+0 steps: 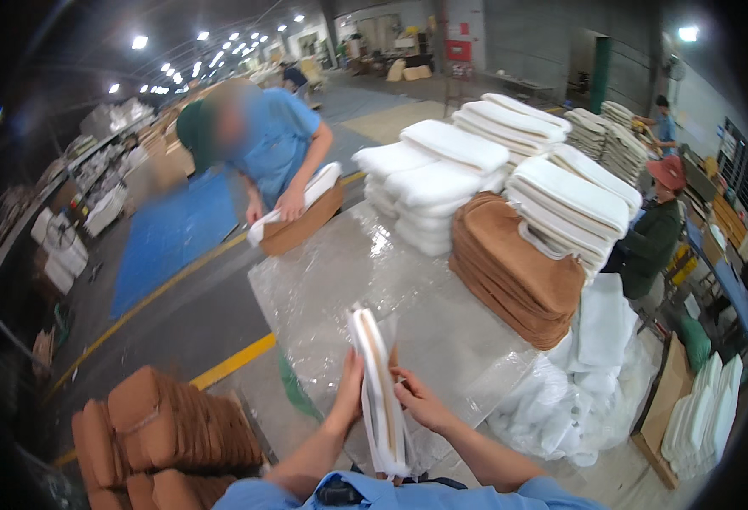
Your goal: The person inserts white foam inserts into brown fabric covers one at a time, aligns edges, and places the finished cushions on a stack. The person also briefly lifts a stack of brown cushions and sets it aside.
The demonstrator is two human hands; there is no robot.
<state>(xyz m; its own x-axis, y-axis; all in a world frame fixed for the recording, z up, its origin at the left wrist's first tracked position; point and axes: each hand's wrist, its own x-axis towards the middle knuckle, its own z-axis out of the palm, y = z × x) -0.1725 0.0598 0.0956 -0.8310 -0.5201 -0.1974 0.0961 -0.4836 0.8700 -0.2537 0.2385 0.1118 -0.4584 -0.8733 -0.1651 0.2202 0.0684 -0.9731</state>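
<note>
In front of my body I hold a white cushion (374,382) on its narrow edge, with a tan strip running along its side. My left hand (352,387) presses flat against the left face, its fingers partly hidden. My right hand (416,398) grips the right face with bent fingers. The cushion stands over the near part of a table covered in clear plastic sheet (340,263). Across the table, a co-worker in a blue shirt (276,136) handles a cushion with a brown side and white top (302,217).
Piles of white cushions (442,161) and a stack of brown covers (518,272) occupy the table's far right side. Brown cushions (161,425) are heaped at lower left. A clear bag of white pieces (561,399) lies at right. Another person (654,229) is farther right.
</note>
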